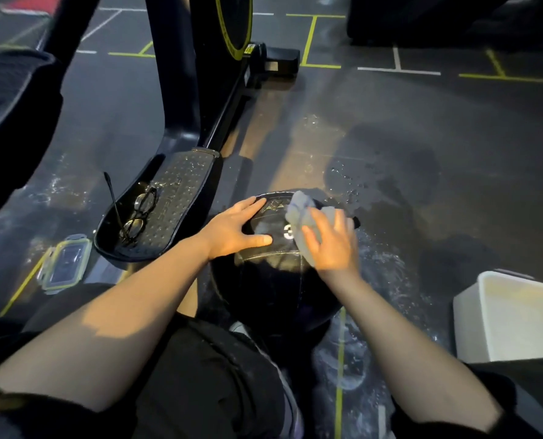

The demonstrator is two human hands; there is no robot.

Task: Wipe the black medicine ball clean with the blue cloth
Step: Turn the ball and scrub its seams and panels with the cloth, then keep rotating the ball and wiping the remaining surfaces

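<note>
The black medicine ball [273, 280] sits on the wet floor between my knees, a white number on its top. My left hand [235, 231] lies flat on the ball's upper left side, fingers spread, holding it steady. My right hand [330, 245] presses the crumpled blue cloth [301, 213] against the ball's upper right side. The cloth bunches out above my fingers.
An exercise machine's black pedal [168, 198] lies left of the ball with a pair of glasses [138, 213] on it. A clear container lid [65, 264] lies further left. A white tub [510, 315] stands at the right. Water splashes cover the dark floor around the ball.
</note>
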